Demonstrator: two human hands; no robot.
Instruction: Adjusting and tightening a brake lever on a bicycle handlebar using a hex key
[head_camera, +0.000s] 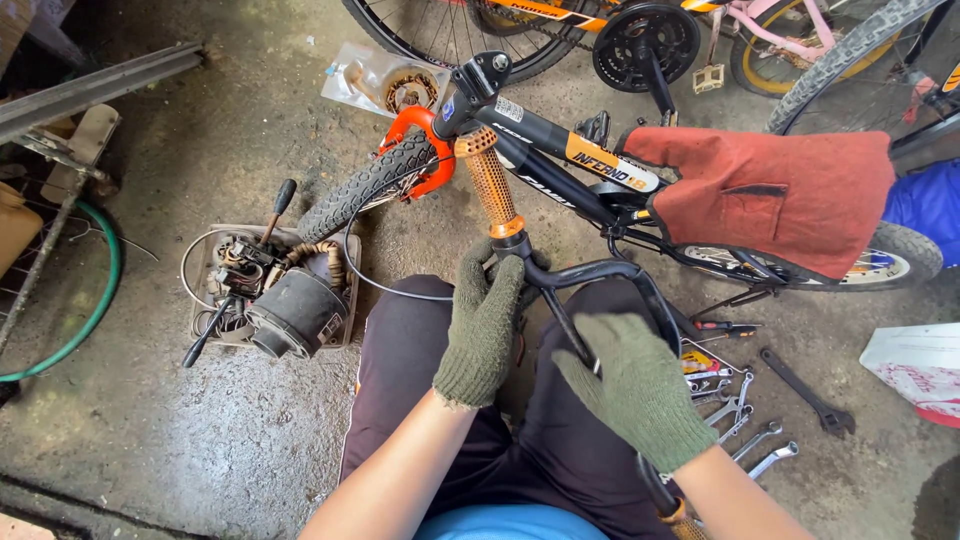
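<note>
both gloved hands work the black handlebar (600, 275) over the lap: left hand (482, 325) gripping it below the orange grip (490, 180), right hand (640, 390) open against the bar; gloves might slip, twisting it.

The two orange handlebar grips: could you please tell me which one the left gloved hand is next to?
The upper orange perforated grip: the left gloved hand holds the black handlebar just below it.

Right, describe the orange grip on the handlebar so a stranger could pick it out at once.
Start at the small black bicycle lying on the concrete floor. Follow its black handlebar up from the gloved left hand. Just past the fingers sits the orange grip, a dimpled tube ending in a bright orange collar, unlike the smooth, redder orange fork by the front tyre.
</note>
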